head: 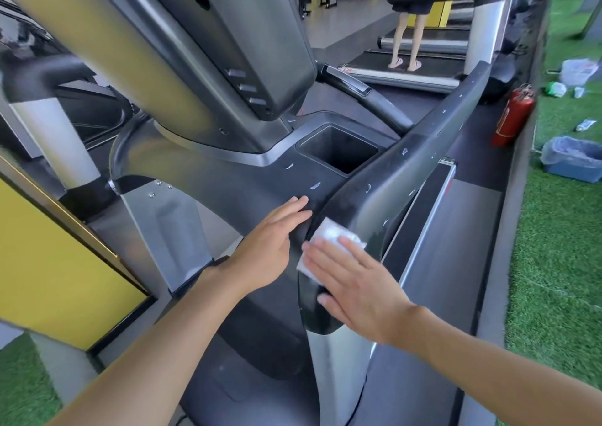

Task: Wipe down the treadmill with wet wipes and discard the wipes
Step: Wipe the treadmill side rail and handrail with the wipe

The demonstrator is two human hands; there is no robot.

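At the near end of the right handrail (pixel 423 151):
- Wipe (pixel 327 231): white, folded, lay flat on the black padding.
- Right hand (pixel 358 292): palm down and fingers straight, it pressed the wipe onto the rail without gripping it, probably so the whole pad bore on the curve.
- Left hand (pixel 270 246): released, with straight fingers. It rested on the treadmill (pixel 247 178) deck just beside the rail, likely as a brace.
- Pale marks showed along rail and deck, near the cup well (pixel 338 151); dirt or wet streaks, could not tell.
- Bin (pixel 576 173): blue and lined, it stood on turf well to the right, probably for used wipes.
- Wiping was judged under way, discarding not yet done.
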